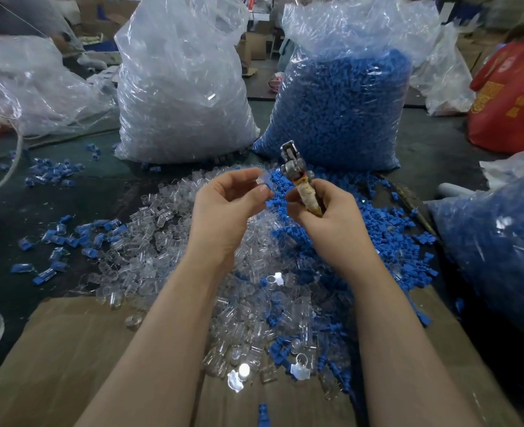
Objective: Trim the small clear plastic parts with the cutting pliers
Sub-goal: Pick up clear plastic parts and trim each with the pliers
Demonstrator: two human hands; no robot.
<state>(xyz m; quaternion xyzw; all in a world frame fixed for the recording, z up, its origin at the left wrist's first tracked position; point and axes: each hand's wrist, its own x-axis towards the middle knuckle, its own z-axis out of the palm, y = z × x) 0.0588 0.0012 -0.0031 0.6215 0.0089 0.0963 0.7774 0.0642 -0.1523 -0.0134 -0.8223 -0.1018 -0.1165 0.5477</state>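
Note:
My left hand (227, 208) pinches a small clear plastic part (262, 181) between thumb and fingertips, held up above the pile. My right hand (325, 217) grips the cutting pliers (294, 167) by their tape-wrapped handles, metal jaws pointing up and away. The jaws stand a little to the right of the clear part and do not touch it. Below both hands lies a heap of clear plastic parts (162, 241) mixed with blue plastic parts (378, 229).
A big bag of clear parts (180, 87) and a big bag of blue parts (344, 103) stand behind the heap. Another blue-filled bag (501, 248) sits at right, a red bag (513, 97) far right. Cardboard (69, 365) covers the near table.

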